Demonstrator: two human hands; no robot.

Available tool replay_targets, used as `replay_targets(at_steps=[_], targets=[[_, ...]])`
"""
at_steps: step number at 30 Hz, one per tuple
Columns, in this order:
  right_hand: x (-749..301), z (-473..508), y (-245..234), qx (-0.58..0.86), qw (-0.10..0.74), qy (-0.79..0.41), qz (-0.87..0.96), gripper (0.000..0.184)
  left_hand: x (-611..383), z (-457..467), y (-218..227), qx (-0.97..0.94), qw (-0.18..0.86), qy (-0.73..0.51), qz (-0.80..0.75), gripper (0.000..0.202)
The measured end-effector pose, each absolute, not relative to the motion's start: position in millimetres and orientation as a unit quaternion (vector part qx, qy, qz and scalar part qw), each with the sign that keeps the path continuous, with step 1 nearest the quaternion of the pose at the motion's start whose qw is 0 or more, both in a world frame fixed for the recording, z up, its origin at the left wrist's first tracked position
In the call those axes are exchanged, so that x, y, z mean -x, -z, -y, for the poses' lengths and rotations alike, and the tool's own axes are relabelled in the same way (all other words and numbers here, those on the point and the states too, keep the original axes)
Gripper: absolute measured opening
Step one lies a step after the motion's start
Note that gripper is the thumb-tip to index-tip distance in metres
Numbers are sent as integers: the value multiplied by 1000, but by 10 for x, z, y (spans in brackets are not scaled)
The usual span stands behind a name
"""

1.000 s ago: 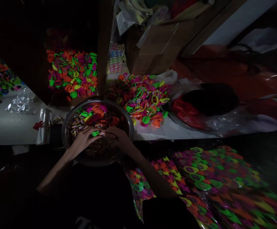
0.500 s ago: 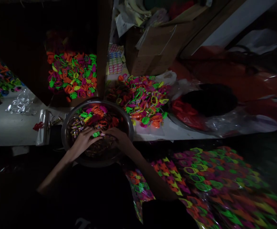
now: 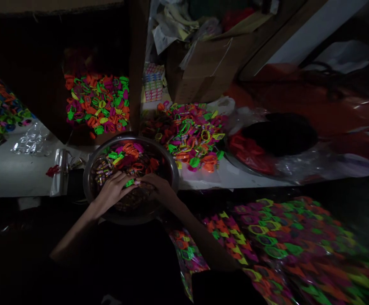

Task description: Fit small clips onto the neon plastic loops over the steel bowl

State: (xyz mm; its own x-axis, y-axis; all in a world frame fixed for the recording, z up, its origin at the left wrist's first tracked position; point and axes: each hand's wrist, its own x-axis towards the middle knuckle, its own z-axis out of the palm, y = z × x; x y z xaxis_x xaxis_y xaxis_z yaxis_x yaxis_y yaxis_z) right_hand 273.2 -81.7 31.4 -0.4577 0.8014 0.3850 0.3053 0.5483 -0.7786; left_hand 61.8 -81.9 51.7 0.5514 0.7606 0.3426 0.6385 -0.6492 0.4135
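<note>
Over a round metal bowl, my left hand grips a small bright green plastic toy watch between thumb and fingers. My right hand meets it from the other side, its fingertips pinched on a small pinkish piece at the end of the green watch. That piece is too small and dim to name surely. Inside the bowl, small wrapped pieces like candies lie at the left, with orange, green and pink toy watches toward the back.
Right of the bowl, a heap of neon toy watches covers part of the white table. Behind stand cardboard boxes; one holds more watches. Plastic-covered rows of colourful pieces lie at lower right. Clear bags lie left.
The whole view has shifted slightly, so things sit a little lower. Both hands keep their hold, with the green toy watch turned a little between them.
</note>
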Motion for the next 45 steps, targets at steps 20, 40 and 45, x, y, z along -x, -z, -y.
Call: replay_targets(at_steps=[20,40,45], targets=[[-2791,711,-272,389,310,-409,764,30,-701,827,-351,-894,142,-172,-389,26],[-3461,449,-10,571,395,-378,612,41,-607,-164,186,-824,57,-174,-537,6],[-3128,505,-46,532,351,-417,648,38,-630,-59,21,-824,91,-255,-498,20]])
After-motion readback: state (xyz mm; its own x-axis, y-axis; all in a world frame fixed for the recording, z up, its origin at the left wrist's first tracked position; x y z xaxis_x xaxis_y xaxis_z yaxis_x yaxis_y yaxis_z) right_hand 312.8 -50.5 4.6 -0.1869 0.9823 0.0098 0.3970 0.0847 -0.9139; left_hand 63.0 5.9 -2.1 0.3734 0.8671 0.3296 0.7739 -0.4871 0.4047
